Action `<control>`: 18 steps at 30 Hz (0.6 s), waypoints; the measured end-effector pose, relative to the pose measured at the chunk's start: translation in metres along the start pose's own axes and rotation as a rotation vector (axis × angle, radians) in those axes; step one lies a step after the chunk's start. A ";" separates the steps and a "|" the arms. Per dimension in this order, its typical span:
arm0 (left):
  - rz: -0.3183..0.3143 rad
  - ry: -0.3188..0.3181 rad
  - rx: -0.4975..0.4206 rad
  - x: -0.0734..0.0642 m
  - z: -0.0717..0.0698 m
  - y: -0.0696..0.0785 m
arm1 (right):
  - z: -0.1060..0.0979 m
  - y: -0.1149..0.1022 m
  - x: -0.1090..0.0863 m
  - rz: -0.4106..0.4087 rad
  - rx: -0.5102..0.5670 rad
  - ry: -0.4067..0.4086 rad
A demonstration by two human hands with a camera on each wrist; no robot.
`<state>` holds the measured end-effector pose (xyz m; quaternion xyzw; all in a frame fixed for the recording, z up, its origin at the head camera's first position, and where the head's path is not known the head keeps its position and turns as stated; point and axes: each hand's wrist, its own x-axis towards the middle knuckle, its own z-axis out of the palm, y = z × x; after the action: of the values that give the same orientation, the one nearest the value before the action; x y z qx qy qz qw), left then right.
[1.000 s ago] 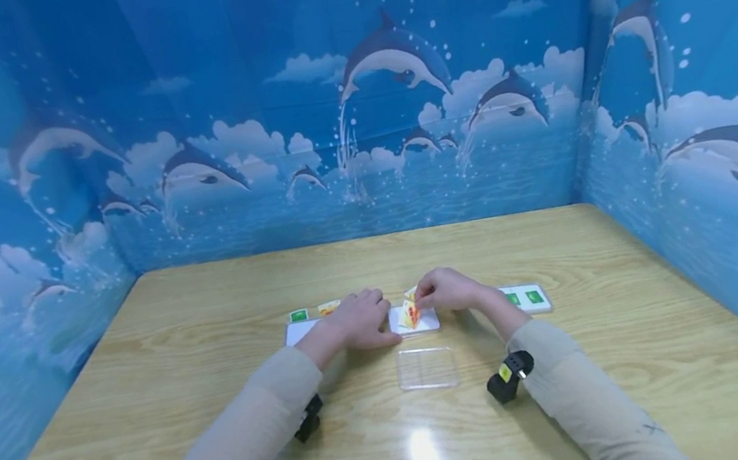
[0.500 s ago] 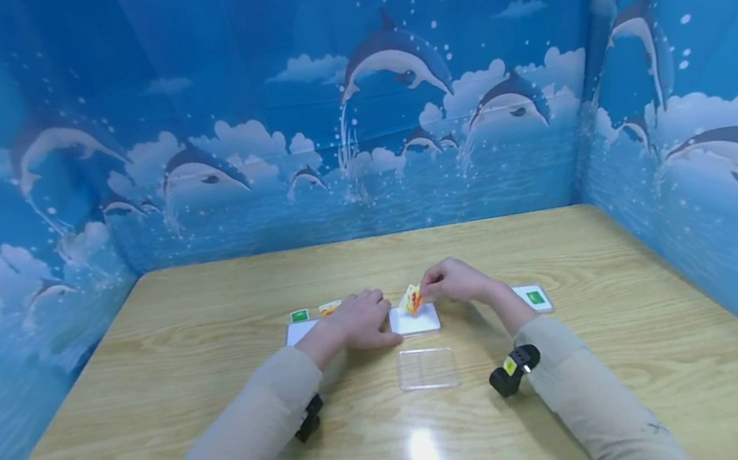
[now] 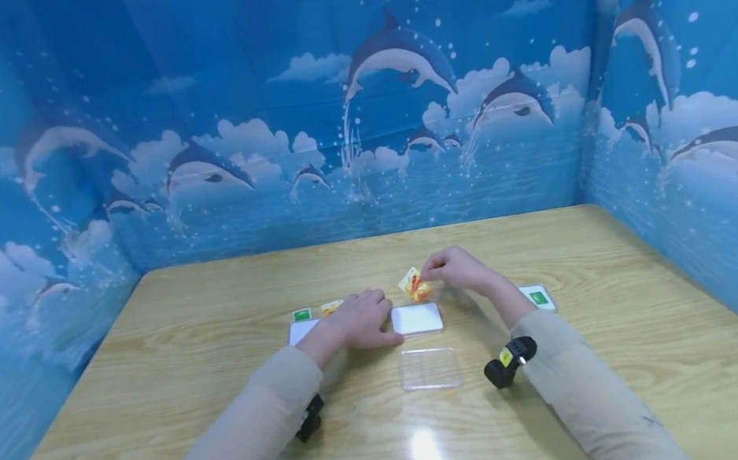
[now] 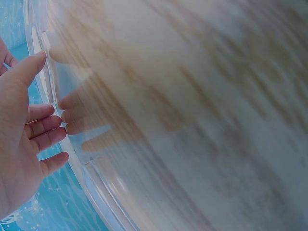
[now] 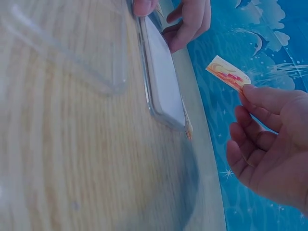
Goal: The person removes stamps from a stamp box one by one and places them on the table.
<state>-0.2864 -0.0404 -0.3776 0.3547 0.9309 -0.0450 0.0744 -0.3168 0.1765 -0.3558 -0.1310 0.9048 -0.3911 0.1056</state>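
My right hand [image 3: 464, 270] pinches a small yellow-orange stamp [image 3: 414, 284] with perforated edges between thumb and forefinger. The stamp [image 5: 227, 73] is tilted and apart from the table in the right wrist view. Just in front of it lies a flat white-topped case [image 3: 417, 320] with a clear rim. My left hand [image 3: 363, 321] rests at this case's left end, thumb at its near corner. In the left wrist view, the fingers [image 4: 45, 130] of that hand are loosely extended near the table.
A clear plastic case [image 3: 429, 369] lies nearer me. Another white-topped case [image 3: 302, 332] is partly hidden by the left arm, with a green stamp [image 3: 301, 315] and a yellow stamp [image 3: 332, 307] behind it. A white panel [image 3: 527, 291] bearing green stamps is half covered by the right forearm.
My right hand has lifted the stamp off the middle white case and carried it away from me, past the case's far edge. The left hand has stayed in place.
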 end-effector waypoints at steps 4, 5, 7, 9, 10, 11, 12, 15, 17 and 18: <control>0.001 -0.003 -0.006 0.000 -0.001 0.000 | 0.001 -0.005 0.003 0.056 0.000 0.002; 0.002 -0.003 -0.009 0.000 -0.001 0.000 | 0.001 -0.006 0.004 0.070 0.002 -0.001; 0.001 -0.006 -0.013 0.000 -0.002 0.000 | 0.002 -0.008 0.007 0.083 0.001 -0.007; -0.002 -0.009 -0.017 0.000 -0.002 0.000 | 0.003 -0.011 0.008 0.085 0.002 -0.011; -0.002 -0.009 -0.014 0.000 -0.002 0.000 | 0.004 -0.012 0.009 0.085 0.002 -0.012; -0.001 -0.008 -0.013 0.000 -0.002 0.000 | 0.004 -0.013 0.010 0.083 -0.001 -0.011; 0.001 -0.007 -0.013 0.000 -0.003 0.000 | 0.005 -0.014 0.010 0.084 -0.005 -0.010; 0.010 0.000 -0.006 0.000 -0.003 0.000 | 0.007 -0.017 0.012 0.088 -0.014 -0.006; 0.015 0.003 -0.008 -0.001 -0.003 0.000 | 0.009 -0.018 0.015 0.095 -0.024 0.000; 0.016 0.005 -0.006 -0.001 -0.002 0.000 | 0.010 -0.018 0.016 0.099 -0.027 0.001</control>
<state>-0.2863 -0.0407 -0.3750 0.3618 0.9284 -0.0407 0.0737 -0.3266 0.1527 -0.3511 -0.0871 0.9155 -0.3733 0.1224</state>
